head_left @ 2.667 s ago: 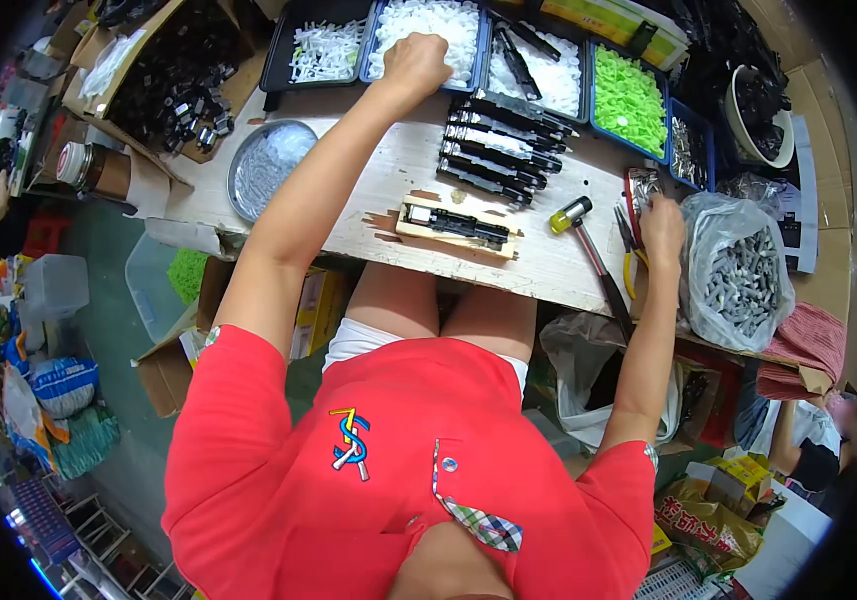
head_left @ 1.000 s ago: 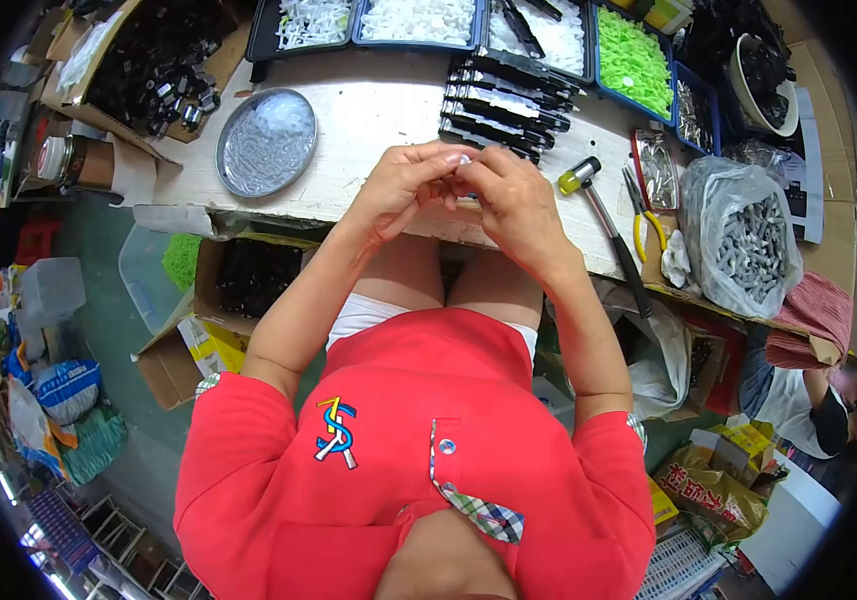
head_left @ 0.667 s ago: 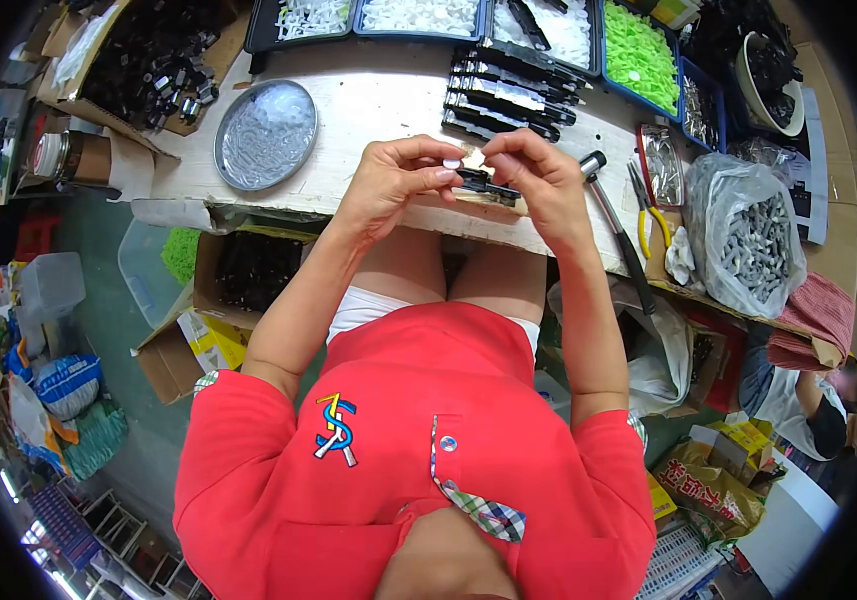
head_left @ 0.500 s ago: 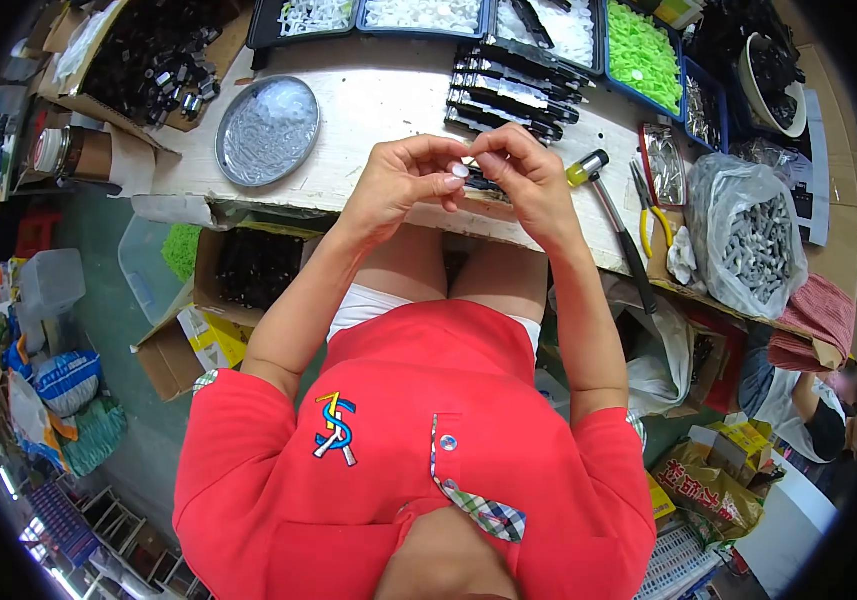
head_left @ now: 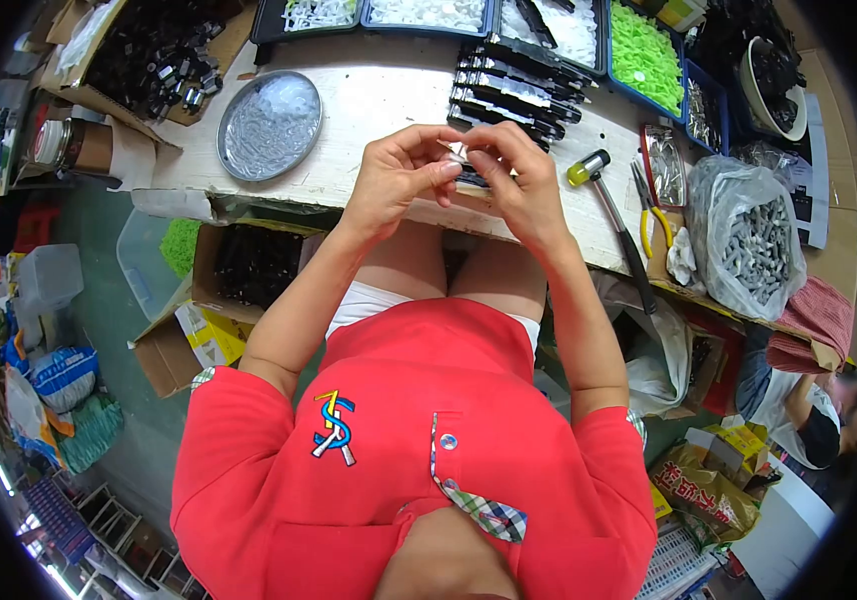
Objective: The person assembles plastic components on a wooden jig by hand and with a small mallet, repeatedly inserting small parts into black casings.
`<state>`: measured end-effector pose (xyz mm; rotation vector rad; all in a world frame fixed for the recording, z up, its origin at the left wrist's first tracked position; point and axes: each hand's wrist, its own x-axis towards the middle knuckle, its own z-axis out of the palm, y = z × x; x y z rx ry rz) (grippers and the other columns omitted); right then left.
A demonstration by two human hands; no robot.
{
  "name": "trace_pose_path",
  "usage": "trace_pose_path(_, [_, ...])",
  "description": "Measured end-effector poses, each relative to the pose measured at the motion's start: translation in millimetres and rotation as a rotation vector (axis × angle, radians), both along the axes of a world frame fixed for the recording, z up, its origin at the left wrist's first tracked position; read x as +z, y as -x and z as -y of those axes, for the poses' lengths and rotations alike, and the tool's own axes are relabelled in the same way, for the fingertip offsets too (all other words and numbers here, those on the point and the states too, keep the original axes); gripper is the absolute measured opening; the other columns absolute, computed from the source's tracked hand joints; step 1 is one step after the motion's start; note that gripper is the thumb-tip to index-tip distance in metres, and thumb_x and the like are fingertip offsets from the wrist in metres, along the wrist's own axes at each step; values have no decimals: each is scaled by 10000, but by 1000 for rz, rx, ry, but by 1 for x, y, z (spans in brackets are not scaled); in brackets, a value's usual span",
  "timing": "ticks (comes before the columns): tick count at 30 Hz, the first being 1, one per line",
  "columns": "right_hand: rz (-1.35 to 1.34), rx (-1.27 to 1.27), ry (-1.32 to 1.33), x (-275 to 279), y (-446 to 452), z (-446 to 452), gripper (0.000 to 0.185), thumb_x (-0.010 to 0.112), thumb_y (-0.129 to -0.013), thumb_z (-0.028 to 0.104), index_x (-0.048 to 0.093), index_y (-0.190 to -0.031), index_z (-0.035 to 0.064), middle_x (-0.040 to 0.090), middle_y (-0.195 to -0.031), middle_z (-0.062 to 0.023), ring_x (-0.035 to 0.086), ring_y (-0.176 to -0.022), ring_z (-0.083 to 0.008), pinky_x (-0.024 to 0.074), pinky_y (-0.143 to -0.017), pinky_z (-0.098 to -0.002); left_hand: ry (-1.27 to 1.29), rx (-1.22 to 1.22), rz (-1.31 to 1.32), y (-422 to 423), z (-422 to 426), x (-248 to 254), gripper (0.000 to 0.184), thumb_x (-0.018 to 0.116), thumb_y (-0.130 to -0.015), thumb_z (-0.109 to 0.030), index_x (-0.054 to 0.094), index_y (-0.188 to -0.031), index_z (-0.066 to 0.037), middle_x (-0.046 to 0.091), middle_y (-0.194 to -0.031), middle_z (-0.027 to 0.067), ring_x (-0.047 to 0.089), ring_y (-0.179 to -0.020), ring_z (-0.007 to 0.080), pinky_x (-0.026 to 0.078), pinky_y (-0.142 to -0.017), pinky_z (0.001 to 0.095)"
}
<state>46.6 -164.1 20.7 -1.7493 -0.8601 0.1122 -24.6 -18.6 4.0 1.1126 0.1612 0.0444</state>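
A small white part [head_left: 457, 152] sits between the fingertips of both hands, above the table's front edge. My left hand [head_left: 401, 178] pinches it from the left. My right hand [head_left: 517, 180] is closed at its right side, thumb and forefinger meeting the part. Behind the hands, a dark assembly on a wooden block is mostly hidden. Just beyond lie several black assemblies [head_left: 514, 90] in a stacked row. To the right, a hammer [head_left: 614, 215] with a yellow and black head lies beside yellow-handled pliers [head_left: 652, 210].
A round metal dish [head_left: 270, 126] stands at the left. Trays of white parts [head_left: 427, 14] and green parts [head_left: 644, 60] line the back. At the right are a plastic bag of grey parts [head_left: 752, 245] and a red-edged packet [head_left: 663, 165]. Another person [head_left: 817, 415] is at far right.
Both hands have come from the white-parts tray and the right side of the table to meet at the front centre. Lately the fingertips have closed together around the small white part.
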Motion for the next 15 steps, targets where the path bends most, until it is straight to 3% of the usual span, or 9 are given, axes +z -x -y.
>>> trace_pose_path(4, [-25, -53, -67, -8, 9, -1, 43, 564, -808, 9, 563, -850, 4, 539, -817, -50, 490, -669, -105, 394, -588, -221, 85, 45, 11, 4, 2, -10, 217, 625, -785, -17, 595, -998, 16, 610, -781, 72, 579, -618, 106, 505, -519, 224])
trace_pose_path(5, [-18, -53, -84, -7, 12, -3, 76, 574, -775, -25, 561, -844, 4, 534, -780, -87, 544, -682, -183, 435, -586, -274, 113, 58, 16, 4, 3, -11, 206, 626, -787, -25, 600, -987, 16, 614, -778, 73, 580, -615, 107, 506, -515, 224])
trace_pose_path(10, [66, -89, -89, -16, 14, -9, 77, 564, -773, -26, 543, -843, 2, 516, -778, -89, 528, -696, -214, 422, -598, -295, 141, 78, 33, 5, 7, -13, 191, 625, -796, -42, 605, -977, 16, 617, -759, 66, 579, -605, 103, 498, -502, 214])
trace_pose_path(12, [103, -104, -88, -21, 11, -10, 69, 561, -773, -18, 537, -833, 7, 511, -777, -86, 520, -705, -228, 409, -616, -308, -6, 67, 16, 4, 5, -13, 202, 634, -796, -62, 609, -985, 7, 611, -764, 52, 564, -596, 80, 458, -477, 181])
trace_pose_path(15, [282, -158, 89, -32, 1, -5, 50, 579, -758, 54, 534, -777, 67, 506, -774, -50, 474, -764, -233, 309, -675, -331, -291, 148, 5, 2, -3, -7, 225, 669, -767, -85, 630, -980, -24, 558, -778, -1, 491, -554, 33, 383, -445, 152])
